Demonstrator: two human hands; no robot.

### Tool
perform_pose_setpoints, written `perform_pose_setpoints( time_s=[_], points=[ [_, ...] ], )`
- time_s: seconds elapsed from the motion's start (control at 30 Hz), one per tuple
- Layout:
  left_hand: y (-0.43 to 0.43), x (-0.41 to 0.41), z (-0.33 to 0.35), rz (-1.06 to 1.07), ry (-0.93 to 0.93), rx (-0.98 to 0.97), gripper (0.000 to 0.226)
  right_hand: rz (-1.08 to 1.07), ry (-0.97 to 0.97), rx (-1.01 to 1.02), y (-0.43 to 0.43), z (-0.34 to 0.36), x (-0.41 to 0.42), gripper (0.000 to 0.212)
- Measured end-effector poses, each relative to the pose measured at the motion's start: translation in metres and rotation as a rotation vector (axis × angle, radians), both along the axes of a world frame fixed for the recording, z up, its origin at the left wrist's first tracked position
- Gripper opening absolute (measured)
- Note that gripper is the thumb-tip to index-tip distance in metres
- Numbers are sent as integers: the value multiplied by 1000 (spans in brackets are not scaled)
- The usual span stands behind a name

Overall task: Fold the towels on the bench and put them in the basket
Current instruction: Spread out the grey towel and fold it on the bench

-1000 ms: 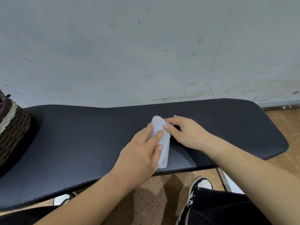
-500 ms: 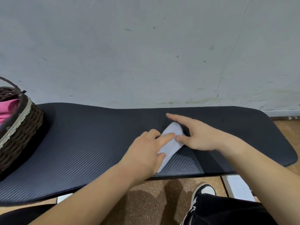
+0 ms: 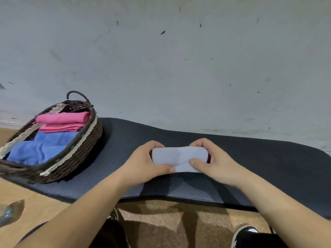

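Note:
A small folded white towel [image 3: 179,155] is held crosswise just above the black padded bench [image 3: 259,163]. My left hand [image 3: 143,163] grips its left end and my right hand [image 3: 213,161] grips its right end, thumbs meeting on the near edge. At the bench's left end sits a dark wicker basket [image 3: 82,142] with a pale trim band. Inside it lie folded pink towels [image 3: 62,121] at the back and blue towels [image 3: 39,149] in front.
A scuffed grey wall [image 3: 179,68] runs right behind the bench. Brown floor [image 3: 157,217] shows below the bench's front edge, with my legs and a black-and-white shoe [image 3: 245,231] near the bottom.
Both hands have taken the towel by its ends and turned it crosswise. The view has swung left, so the basket and its towels are now in full sight.

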State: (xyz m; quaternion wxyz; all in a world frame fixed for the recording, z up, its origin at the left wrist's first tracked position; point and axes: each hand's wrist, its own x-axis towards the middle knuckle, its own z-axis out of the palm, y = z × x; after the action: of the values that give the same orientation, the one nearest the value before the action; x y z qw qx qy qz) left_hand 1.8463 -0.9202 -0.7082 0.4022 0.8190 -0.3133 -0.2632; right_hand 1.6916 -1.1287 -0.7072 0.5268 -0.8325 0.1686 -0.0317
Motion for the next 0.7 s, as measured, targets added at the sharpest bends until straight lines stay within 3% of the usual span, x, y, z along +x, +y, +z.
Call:
perform_pose_setpoints(
  time_s=[0.23,0.4,0.47,0.57,0.7],
  points=[
    [84,32,51,168,160,-202,57,52,26,262,75,29,43,38],
    [154,72,76,229,198,-220,41,-34,17,188,135,51,109,45],
    [182,98,84,290,145,-217,38,-63,-34,190,161,57,140,50],
    [219,139,96,477,-28,-197,51,-93,-78,175,194,66,182,55],
    [248,179,100,630,-233,-7,56,-30,-98,148,219,78,218,33]
  ],
)
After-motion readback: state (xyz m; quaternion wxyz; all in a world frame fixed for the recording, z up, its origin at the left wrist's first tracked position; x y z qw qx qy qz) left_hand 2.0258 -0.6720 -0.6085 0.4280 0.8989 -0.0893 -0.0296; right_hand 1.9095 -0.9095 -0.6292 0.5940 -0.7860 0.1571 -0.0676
